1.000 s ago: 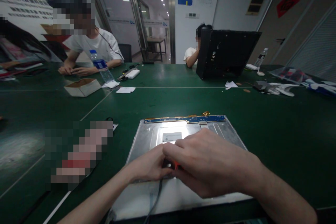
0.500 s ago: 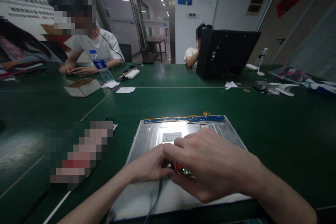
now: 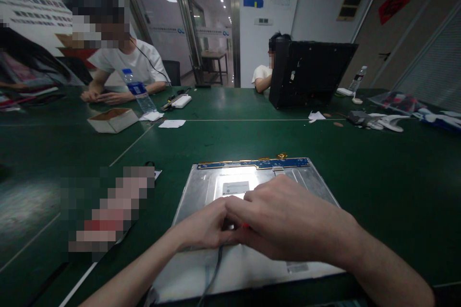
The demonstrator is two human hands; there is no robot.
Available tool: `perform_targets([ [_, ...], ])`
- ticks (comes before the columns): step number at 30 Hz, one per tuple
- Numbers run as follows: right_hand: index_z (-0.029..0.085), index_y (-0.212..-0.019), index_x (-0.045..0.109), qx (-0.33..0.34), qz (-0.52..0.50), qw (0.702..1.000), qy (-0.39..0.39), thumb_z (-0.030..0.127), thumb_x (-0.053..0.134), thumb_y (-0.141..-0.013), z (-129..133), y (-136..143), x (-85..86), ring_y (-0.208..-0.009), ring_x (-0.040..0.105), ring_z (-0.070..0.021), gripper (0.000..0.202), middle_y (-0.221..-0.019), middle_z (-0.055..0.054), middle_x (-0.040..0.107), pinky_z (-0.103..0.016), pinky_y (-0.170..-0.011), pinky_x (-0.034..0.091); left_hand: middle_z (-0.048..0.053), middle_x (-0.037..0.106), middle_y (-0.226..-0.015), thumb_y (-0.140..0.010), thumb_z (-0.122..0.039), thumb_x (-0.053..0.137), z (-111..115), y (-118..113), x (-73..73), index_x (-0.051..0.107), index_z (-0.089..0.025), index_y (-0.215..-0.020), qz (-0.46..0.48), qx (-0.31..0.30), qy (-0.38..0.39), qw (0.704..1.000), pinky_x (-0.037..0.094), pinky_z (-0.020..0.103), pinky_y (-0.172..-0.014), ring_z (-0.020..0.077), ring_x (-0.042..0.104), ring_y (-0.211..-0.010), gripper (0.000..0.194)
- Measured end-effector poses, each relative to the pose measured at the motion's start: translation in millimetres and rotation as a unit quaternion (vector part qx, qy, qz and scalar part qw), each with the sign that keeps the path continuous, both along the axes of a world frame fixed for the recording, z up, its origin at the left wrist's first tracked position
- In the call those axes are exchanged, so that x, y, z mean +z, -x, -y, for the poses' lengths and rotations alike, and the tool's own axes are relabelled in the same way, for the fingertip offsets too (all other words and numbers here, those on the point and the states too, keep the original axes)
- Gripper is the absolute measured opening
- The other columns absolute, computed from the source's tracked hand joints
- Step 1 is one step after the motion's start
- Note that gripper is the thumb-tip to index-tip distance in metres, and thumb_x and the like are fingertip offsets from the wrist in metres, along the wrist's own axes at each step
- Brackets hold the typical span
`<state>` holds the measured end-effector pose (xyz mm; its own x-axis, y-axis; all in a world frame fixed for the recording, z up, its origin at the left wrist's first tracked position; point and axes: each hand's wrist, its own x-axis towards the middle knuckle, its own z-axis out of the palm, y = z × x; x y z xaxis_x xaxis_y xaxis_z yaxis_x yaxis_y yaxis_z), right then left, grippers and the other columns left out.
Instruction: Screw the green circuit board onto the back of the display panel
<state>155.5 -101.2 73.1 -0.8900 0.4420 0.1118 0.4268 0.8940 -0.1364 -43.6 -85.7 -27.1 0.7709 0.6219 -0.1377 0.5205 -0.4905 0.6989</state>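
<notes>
A display panel (image 3: 194, 187) lies back side up on the table in front of me, with a metal back and a blue circuit strip (image 3: 252, 164) along its far edge. Over its middle my two hands meet, fingertips close together. My left hand (image 3: 207, 223) is closed, and a dark cable (image 3: 217, 268) runs down from its fingers toward the near edge. My right hand (image 3: 284, 223) is closed too, its back toward me. A small red piece (image 3: 245, 225) shows at its fingers; the rest is hidden.
On the green table (image 3: 223, 136), a blurred-out flat item (image 3: 115, 211) lies left of the panel. Farther back are an open box (image 3: 113, 121), a water bottle (image 3: 140, 91), paper scraps (image 3: 172, 123) and a large black case (image 3: 313, 72). Other people sit across the table.
My right fingers have closed in and flattened, covering most of the red and green piece that showed before. A label on the panel's near part has come into sight. My left hand has hardly moved.
</notes>
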Motion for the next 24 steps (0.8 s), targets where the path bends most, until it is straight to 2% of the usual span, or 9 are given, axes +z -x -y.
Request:
perform_targets([
  [4,0.016,-0.1,0.051,0.02,-0.002,1.0,0.017,0.028,0.056,-0.084,0.0,0.2,1.4,-0.058,0.046,-0.0122,0.021,-0.078,-0.002,0.063,-0.027,-0.046,0.024,0.005,0.063,-0.08,-0.075,-0.022,0.057,0.6,-0.7,-0.6,0.064,-0.014,-0.079,-0.014,0.025,0.009,1.0,0.044,0.024,-0.059,0.0194,0.056,-0.071,0.012],
  [6,0.016,-0.102,0.05,0.03,-0.011,0.999,0.033,0.035,0.059,-0.083,-0.2,-0.2,1.8,-0.059,0.048,-0.0126,0.028,-0.081,-0.002,0.063,-0.027,-0.046,0.024,0.004,0.063,-0.082,-0.073,-0.02,0.057,1.2,-0.4,-1.7,0.064,-0.014,-0.083,-0.011,0.029,0.005,0.999,0.044,0.024,-0.06,0.0199,0.056,-0.072,0.013],
  [9,0.018,-0.101,0.052,0.015,-0.021,0.999,0.024,0.048,0.053,-0.087,-0.8,-0.5,-0.3,-0.059,0.05,-0.0137,0.034,-0.078,-0.001,0.064,-0.028,-0.046,0.023,0.004,0.065,-0.09,-0.074,-0.018,0.056,1.7,0.9,-2.7,0.065,-0.015,-0.087,0.018,0.022,-0.004,1.0,0.045,0.026,-0.069,0.0215,0.057,-0.082,0.016],
  [12,0.018,-0.098,0.053,-0.003,-0.009,1.0,-0.011,0.039,0.047,-0.091,-0.9,0.0,-2.1,-0.054,0.048,-0.0136,0.023,-0.072,-0.001,0.063,-0.029,-0.045,0.02,0.004,0.065,-0.085,-0.075,-0.019,0.056,0.9,1.5,-2.4,0.064,-0.015,-0.08,0.024,0.0,0.005,1.0,0.045,0.026,-0.069,0.0216,0.057,-0.081,0.011],
  [15,0.016,-0.097,0.052,0.009,-0.005,1.0,-0.001,0.027,0.051,-0.085,-0.2,0.7,-0.4,-0.054,0.046,-0.0129,0.015,-0.075,-0.002,0.063,-0.029,-0.044,0.023,0.003,0.063,-0.079,-0.075,-0.02,0.055,0.1,0.8,-2.3,0.063,-0.015,-0.076,0.014,0.012,0.014,1.0,0.044,0.024,-0.06,0.0189,0.056,-0.072,0.01],
  [18,0.016,-0.098,0.052,0.028,-0.013,0.999,0.034,0.03,0.058,-0.081,0.4,1.0,2.0,-0.059,0.049,-0.0129,0.023,-0.08,-0.003,0.063,-0.028,-0.046,0.026,0.003,0.063,-0.081,-0.073,-0.019,0.056,0.3,0.4,-2.6,0.063,-0.015,-0.078,0.008,0.029,0.011,0.999,0.044,0.024,-0.061,0.018,0.055,-0.071,0.01],
  [21,0.017,-0.101,0.053,0.018,-0.018,0.999,0.035,0.042,0.054,-0.086,0.4,0.6,1.4,-0.059,0.051,-0.0131,0.029,-0.079,-0.002,0.065,-0.029,-0.047,0.024,0.003,0.065,-0.088,-0.073,-0.019,0.057,1.4,0.4,-2.0,0.064,-0.016,-0.083,0.017,0.024,0.017,0.999,0.046,0.025,-0.069,0.02,0.057,-0.079,0.013],
  [24,0.017,-0.101,0.054,0.002,-0.005,1.0,0.014,0.035,0.05,-0.09,0.2,-0.1,-0.2,-0.056,0.05,-0.0129,0.022,-0.075,-0.002,0.065,-0.029,-0.047,0.022,0.004,0.064,-0.087,-0.074,-0.023,0.057,2.2,-0.2,-0.3,0.063,-0.015,-0.084,0.022,0.022,0.025,0.999,0.046,0.026,-0.069,0.021,0.057,-0.08,0.014],
])
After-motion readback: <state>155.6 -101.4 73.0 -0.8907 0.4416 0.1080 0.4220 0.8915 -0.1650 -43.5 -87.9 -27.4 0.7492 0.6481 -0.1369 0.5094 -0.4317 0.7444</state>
